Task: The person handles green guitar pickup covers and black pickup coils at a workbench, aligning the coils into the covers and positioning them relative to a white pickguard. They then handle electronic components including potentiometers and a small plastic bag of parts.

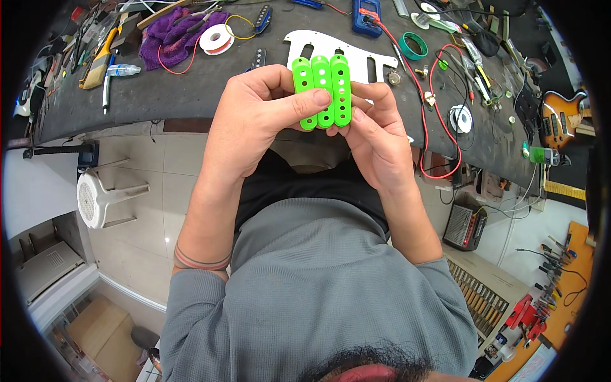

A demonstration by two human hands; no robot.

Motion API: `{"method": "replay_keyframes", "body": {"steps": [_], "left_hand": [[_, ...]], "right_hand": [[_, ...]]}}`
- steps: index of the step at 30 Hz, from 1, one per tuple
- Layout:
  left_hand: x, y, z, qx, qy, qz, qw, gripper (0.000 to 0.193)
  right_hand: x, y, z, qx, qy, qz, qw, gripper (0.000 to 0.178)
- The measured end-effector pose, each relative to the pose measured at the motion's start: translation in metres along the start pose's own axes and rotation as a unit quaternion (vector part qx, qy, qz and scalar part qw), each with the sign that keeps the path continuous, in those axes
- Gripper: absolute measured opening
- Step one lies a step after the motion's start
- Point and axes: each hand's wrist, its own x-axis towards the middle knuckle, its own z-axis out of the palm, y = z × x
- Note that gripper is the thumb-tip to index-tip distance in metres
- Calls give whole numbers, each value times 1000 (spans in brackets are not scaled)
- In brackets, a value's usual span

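Note:
Three bright green guitar pickup covers (323,75) stand side by side in my hands, above the near edge of the workbench. Each has a row of round holes along its face. My left hand (261,114) is closed on them, its thumb lying across the left and middle covers. My right hand (380,130) grips the right cover near its lower end, thumb in front and fingers behind. Some fingertips are hidden behind the covers. Just beyond them lies a white guitar pickguard (340,43) with slots cut in it. A dark pickup (258,58) rests left of the pickguard.
On the dark bench (197,95) are a purple cloth (167,39), a wire spool (216,39), a paintbrush (100,63), a blue multimeter (366,18), red leads (422,121) and green tape (414,46). A white stool (95,197) stands at left; a sunburst guitar (562,118) is far right.

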Motion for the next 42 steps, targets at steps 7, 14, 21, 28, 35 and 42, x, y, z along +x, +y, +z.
{"method": "replay_keyframes", "body": {"steps": [7,14,21,28,35,42], "left_hand": [[0,0,-1,0,-3,-10,1000,29],[1,-2,-1,-10,3,-14,1000,32],[3,-6,-3,-8,0,-12,1000,25],[3,-4,-3,-14,6,-33,999,30],[6,-7,-7,-19,1,-49,999,26],[7,-6,-7,-10,1,-38,999,25]], "right_hand": [[0,0,0,-6,-2,8,1000,26],[0,-1,4,-11,18,15,1000,26],[0,0,1,-11,16,24,1000,26],[1,2,-1,-7,14,25,1000,25],[2,1,0,-10,16,27,999,24],[4,-5,4,-28,10,23,999,25]]}}
